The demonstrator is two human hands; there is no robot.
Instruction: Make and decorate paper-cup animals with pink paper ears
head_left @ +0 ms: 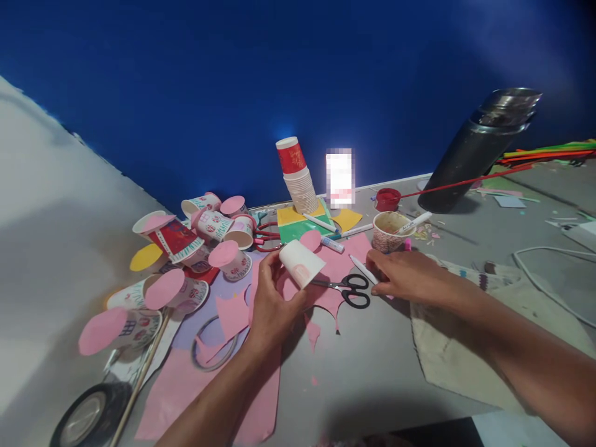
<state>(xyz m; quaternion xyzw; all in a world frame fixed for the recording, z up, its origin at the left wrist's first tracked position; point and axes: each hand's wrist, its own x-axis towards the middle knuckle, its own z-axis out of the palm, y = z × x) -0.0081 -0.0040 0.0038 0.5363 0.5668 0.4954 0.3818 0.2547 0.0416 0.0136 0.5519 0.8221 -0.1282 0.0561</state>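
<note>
My left hand (274, 298) is wrapped round a white paper cup (298, 261), tilted on its side, with a faint pink drawing on its wall. In my right hand (388, 273), thumb and fingers close on a white marker pen (362, 267) just above the table. Between the hands lie scissors (354, 290) with black handles, their blades partly hidden by the cup. Pink paper (333, 267) with cut-out edges spreads beneath them. Behind the cup are a round pink paper piece (310, 239) and a glue stick (332, 244).
Decorated paper cups (231, 259) with pink discs crowd the left. A cup stack (300, 186) leans at the back. To the right stand a patterned cup (390, 231) and a dark thermos (475, 149). A beige cloth (447, 347) lies under my right arm; black tape (90, 416) sits front left.
</note>
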